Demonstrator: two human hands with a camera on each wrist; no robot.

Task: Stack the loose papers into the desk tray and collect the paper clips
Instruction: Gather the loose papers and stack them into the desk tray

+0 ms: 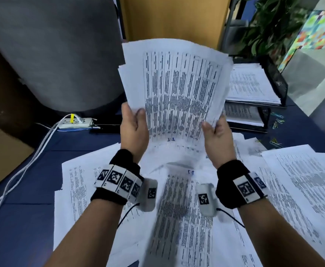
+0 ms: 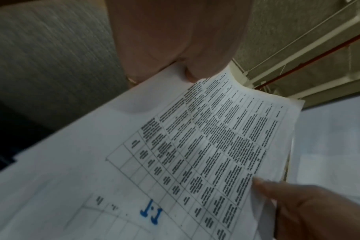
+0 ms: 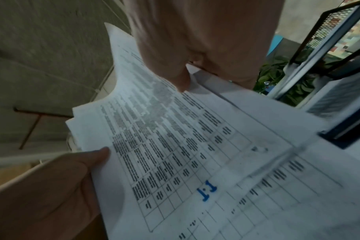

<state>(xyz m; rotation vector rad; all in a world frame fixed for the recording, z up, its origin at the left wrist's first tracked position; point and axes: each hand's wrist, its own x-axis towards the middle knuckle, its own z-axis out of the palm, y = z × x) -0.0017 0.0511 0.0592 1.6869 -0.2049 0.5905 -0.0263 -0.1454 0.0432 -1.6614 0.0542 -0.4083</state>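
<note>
Holding sheaf of papers (image 1: 177,89) in both hands, hiding desk tray (image 1: 273,79)

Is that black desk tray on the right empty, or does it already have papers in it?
Not empty. The desk tray holds a stack of printed papers on its upper tier, more on the lower.

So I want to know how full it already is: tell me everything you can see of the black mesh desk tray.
The desk tray is a black wire-mesh organiser with two tiers, standing on the blue desk surface at the far right, behind the loose sheets. Its upper tier holds a thick, slightly uneven stack of printed papers; the lower tier holds a thinner stack. Coloured paper clips lie on the desk just right of it. Neither hand touches it.
</note>
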